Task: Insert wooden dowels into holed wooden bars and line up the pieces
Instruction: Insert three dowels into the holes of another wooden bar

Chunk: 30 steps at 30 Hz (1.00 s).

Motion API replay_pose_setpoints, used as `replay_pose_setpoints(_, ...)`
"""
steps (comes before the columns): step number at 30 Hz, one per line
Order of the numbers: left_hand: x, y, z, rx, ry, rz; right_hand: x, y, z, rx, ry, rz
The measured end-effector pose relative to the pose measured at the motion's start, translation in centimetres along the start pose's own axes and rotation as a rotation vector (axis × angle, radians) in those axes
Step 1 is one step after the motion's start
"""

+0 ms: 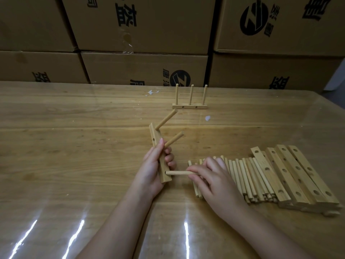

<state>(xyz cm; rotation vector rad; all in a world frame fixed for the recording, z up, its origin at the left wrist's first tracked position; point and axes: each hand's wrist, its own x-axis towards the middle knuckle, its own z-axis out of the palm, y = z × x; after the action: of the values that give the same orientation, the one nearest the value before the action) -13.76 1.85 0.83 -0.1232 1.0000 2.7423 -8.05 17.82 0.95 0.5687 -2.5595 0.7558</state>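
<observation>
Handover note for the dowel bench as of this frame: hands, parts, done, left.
Left hand grips the bar, held up at a tilt.
Right hand pinches the third dowel, tip at the bar's near-end hole; depth cannot be told.
Done: two seated dowels in this bar; a finished piece with three upright dowels stands farther back.
Left: seat the third dowel, line the piece up by the finished one, then work through the loose dowels and spare bars on the right.

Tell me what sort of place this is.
Likely a warehouse or packing workshop: stacked printed cardboard boxes behind a wooden worktable, with batches of loose dowels and holed bars laid out.
</observation>
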Motion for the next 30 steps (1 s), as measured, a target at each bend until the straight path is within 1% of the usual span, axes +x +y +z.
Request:
replay_pose_setpoints(18,0.3,-0.7,-0.4,0.196,-0.048,0.127,0.0,-0.1,-0.6,-0.156,0.050,-0.112)
replay_pose_setpoints(30,0.5,-1.0,-0.8,0.301,-0.060,0.165,-0.1,-0.6,-1.1,-0.176,0.023,-0.109)
